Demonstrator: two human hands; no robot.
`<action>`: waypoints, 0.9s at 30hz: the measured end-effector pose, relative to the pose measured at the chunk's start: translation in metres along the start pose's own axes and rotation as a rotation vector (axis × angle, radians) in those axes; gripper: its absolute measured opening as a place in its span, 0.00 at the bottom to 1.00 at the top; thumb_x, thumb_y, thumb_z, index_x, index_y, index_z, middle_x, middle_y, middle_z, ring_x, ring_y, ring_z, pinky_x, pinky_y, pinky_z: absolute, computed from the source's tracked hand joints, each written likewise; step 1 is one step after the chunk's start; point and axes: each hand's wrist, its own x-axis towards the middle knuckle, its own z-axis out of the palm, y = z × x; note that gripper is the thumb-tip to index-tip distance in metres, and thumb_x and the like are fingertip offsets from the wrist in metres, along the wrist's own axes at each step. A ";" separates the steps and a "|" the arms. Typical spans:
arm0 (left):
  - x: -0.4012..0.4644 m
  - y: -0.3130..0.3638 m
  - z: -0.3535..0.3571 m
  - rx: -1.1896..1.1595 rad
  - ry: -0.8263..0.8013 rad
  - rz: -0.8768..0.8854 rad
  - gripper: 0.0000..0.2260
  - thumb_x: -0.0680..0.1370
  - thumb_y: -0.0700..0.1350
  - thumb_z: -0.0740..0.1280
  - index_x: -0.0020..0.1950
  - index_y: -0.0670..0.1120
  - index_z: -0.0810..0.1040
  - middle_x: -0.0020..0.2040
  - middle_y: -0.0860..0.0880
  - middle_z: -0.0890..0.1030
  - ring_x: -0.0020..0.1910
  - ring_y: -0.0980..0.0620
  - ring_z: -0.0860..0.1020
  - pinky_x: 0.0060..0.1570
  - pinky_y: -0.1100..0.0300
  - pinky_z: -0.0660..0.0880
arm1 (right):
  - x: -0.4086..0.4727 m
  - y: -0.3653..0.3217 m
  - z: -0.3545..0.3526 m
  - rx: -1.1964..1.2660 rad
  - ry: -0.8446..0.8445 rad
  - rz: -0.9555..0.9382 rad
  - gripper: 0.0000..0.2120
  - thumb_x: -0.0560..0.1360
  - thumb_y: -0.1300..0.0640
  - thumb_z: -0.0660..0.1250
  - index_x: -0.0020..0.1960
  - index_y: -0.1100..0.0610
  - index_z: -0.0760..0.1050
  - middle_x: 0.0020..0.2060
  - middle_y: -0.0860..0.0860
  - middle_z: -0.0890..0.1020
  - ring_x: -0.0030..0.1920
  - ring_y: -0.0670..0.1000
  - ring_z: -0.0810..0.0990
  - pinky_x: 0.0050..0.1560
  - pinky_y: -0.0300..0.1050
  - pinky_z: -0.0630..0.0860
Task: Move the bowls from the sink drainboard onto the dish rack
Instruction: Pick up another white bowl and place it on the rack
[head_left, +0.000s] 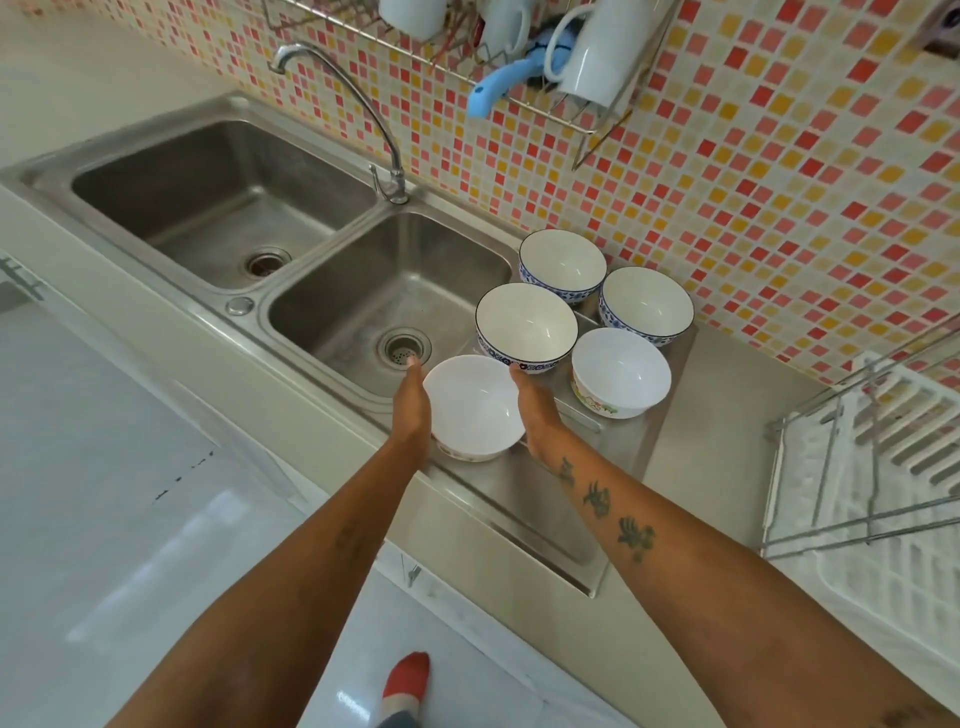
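Several bowls stand upright on the steel drainboard (524, 488) right of the double sink. Nearest is a white bowl (474, 405) with a floral band. My left hand (413, 408) lies flat against its left side and my right hand (535, 410) against its right side, fingers straight, so both hands clasp it. Behind it stand a blue-patterned bowl (525, 325), a second white floral bowl (621, 370), and two more blue-patterned bowls (562, 264) (647, 303). The white dish rack (883, 519) with metal wires sits at the right edge, holding nothing I can see.
The right sink basin (363, 306) opens just left of the bowls, and the faucet (363, 109) arches over the left one. A wall-mounted wire shelf (519, 62) with mugs and a blue utensil hangs above. The mosaic-tiled wall runs behind the drainboard.
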 end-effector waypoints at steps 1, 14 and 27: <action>-0.003 0.003 -0.001 -0.005 -0.013 -0.013 0.26 0.82 0.61 0.49 0.57 0.44 0.79 0.57 0.41 0.82 0.52 0.40 0.81 0.57 0.47 0.77 | -0.003 -0.002 -0.001 0.011 -0.001 -0.003 0.19 0.80 0.49 0.58 0.65 0.58 0.73 0.62 0.57 0.78 0.56 0.56 0.77 0.62 0.53 0.74; -0.065 0.090 0.046 -0.134 -0.302 -0.128 0.22 0.82 0.61 0.50 0.68 0.48 0.70 0.61 0.42 0.79 0.57 0.40 0.78 0.57 0.40 0.75 | -0.083 -0.100 -0.049 0.096 0.055 -0.228 0.15 0.80 0.44 0.56 0.59 0.51 0.73 0.50 0.52 0.78 0.46 0.52 0.77 0.48 0.48 0.74; -0.211 0.152 0.186 -0.132 -0.909 -0.004 0.15 0.82 0.51 0.56 0.62 0.50 0.78 0.55 0.43 0.81 0.51 0.41 0.79 0.45 0.45 0.80 | -0.230 -0.201 -0.202 0.071 0.425 -0.761 0.09 0.79 0.53 0.60 0.52 0.54 0.77 0.46 0.49 0.77 0.48 0.51 0.75 0.54 0.49 0.71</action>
